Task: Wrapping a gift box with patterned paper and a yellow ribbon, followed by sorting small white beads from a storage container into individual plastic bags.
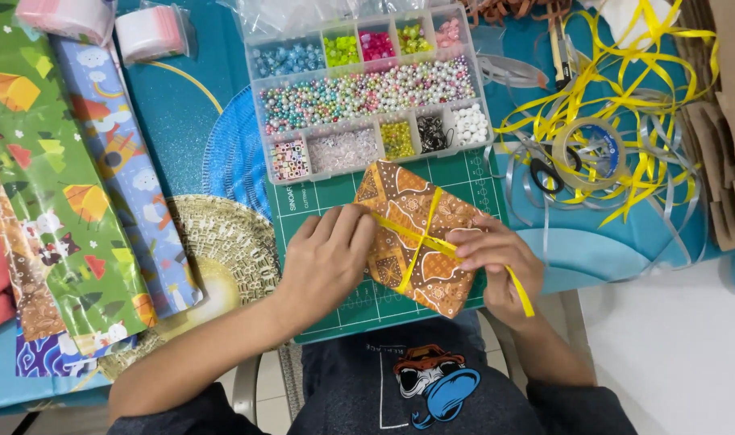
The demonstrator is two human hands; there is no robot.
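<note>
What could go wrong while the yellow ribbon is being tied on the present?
The yellow ribbon might slide off its crossing if the left hand lets go, because the wrapped box sits tilted on the green mat. The open bead box is just behind, so a bump could perhaps spill beads. The right hand holds the loose end.

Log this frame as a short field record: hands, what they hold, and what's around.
left hand: pinching yellow ribbon at gift box edge
right hand: pinching ribbon, tail trailing right
gift box: brown patterned wrap, ribbon crossed over it, on green mat
behind: bead organiser
right: ribbon tangle, tape roll, scissors
left: wrapping paper
</note>
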